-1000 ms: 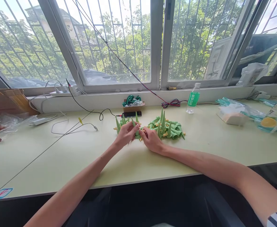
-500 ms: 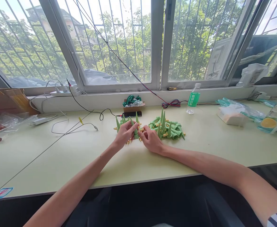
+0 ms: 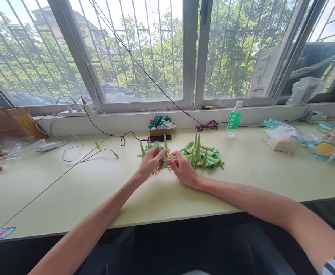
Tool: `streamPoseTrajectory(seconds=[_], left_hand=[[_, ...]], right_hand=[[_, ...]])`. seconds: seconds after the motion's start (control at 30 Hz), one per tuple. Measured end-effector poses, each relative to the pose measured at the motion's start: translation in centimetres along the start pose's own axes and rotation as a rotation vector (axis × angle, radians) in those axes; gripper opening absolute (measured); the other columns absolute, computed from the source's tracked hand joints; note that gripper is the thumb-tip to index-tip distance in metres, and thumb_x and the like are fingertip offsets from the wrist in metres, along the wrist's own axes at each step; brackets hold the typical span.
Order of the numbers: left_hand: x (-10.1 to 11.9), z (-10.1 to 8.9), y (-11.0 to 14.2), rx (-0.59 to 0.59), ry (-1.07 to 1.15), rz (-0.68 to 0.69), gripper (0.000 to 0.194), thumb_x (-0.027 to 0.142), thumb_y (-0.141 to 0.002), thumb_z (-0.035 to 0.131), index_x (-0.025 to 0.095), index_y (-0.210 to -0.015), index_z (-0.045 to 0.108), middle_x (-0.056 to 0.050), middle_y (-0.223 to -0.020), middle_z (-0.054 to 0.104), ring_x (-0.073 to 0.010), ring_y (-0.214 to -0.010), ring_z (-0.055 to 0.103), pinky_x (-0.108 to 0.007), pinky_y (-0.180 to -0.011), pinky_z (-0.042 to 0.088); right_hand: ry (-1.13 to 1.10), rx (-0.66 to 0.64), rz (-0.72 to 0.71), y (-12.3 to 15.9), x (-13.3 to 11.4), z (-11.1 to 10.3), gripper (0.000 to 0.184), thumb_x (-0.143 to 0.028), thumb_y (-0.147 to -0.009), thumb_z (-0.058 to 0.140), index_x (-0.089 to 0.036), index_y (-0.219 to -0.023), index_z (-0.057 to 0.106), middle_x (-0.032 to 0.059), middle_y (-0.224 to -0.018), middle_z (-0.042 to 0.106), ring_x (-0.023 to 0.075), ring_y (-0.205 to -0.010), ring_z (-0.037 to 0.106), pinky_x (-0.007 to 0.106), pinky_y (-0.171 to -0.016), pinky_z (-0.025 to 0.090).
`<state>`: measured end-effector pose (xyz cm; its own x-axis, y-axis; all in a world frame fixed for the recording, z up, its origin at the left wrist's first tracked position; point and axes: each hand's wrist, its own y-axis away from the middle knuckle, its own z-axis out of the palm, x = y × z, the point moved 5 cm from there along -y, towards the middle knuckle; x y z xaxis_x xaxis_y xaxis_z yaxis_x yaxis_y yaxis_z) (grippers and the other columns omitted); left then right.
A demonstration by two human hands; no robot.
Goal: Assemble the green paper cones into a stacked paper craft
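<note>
My left hand (image 3: 150, 162) is closed round a pale green pointed cone (image 3: 164, 159) with a wider ring at its base. Close against its right side is my right hand (image 3: 182, 169), fingers curled and thumb and forefinger together near the cone; what they pinch, if anything, is too small to make out. To the right lies a pile of green tubular and cone pieces (image 3: 213, 158) with small yellow bits among them. A few more green cones (image 3: 142, 149) stand behind my left hand, partly hidden by it.
A black phone (image 3: 163, 138) lies behind the pieces, plugged into a cable, before a small box (image 3: 160, 132) of green stuff. A water bottle (image 3: 234, 120) stands back right, near a tissue pack (image 3: 280, 141). White cables (image 3: 70, 160) lie on the left.
Both hands stay in nearly the same place, with only slight finger movement at the green cone. Nothing else has visibly moved.
</note>
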<state>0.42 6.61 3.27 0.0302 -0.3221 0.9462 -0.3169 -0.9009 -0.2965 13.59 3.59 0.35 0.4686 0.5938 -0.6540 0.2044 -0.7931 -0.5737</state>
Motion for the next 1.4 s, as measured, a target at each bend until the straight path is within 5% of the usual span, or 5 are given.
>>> streamPoseTrajectory(seconds=[0.5,0.83,1.4], left_hand=[[0.0,0.1,0.3,-0.007,-0.208,0.060,0.039,0.054,-0.088,0.053,0.016,-0.081,0.057,0.000,-0.067,0.059,-0.0045,-0.036,0.040,-0.019,-0.031,0.033],[-0.2,0.4,0.5,-0.058,-0.321,0.126,0.048,0.056,-0.094,0.039,0.015,-0.079,0.061,0.007,-0.042,0.035,-0.0063,-0.033,0.034,-0.019,-0.035,0.030],[0.0,0.7,0.4,-0.036,-0.323,0.138,0.044,0.051,-0.094,0.043,0.014,-0.076,0.061,0.005,-0.044,0.041,-0.0067,-0.034,0.039,-0.019,-0.035,0.033]], right_hand=[[0.035,-0.037,-0.008,0.1,0.2,0.3,0.034,-0.047,-0.097,0.043,-0.022,-0.074,0.040,-0.0057,-0.055,0.046,0.0101,-0.048,0.034,0.022,-0.050,0.025],[0.098,-0.054,-0.010,0.0,-0.3,0.3,0.057,-0.057,-0.097,0.030,-0.019,-0.055,0.033,-0.0035,-0.049,0.037,0.0097,-0.048,0.029,0.025,-0.051,0.023],[0.078,-0.018,-0.067,0.0,-0.2,0.3,0.052,-0.044,-0.102,0.026,-0.019,-0.059,0.039,-0.0032,-0.051,0.040,0.0091,-0.048,0.031,0.025,-0.051,0.023]])
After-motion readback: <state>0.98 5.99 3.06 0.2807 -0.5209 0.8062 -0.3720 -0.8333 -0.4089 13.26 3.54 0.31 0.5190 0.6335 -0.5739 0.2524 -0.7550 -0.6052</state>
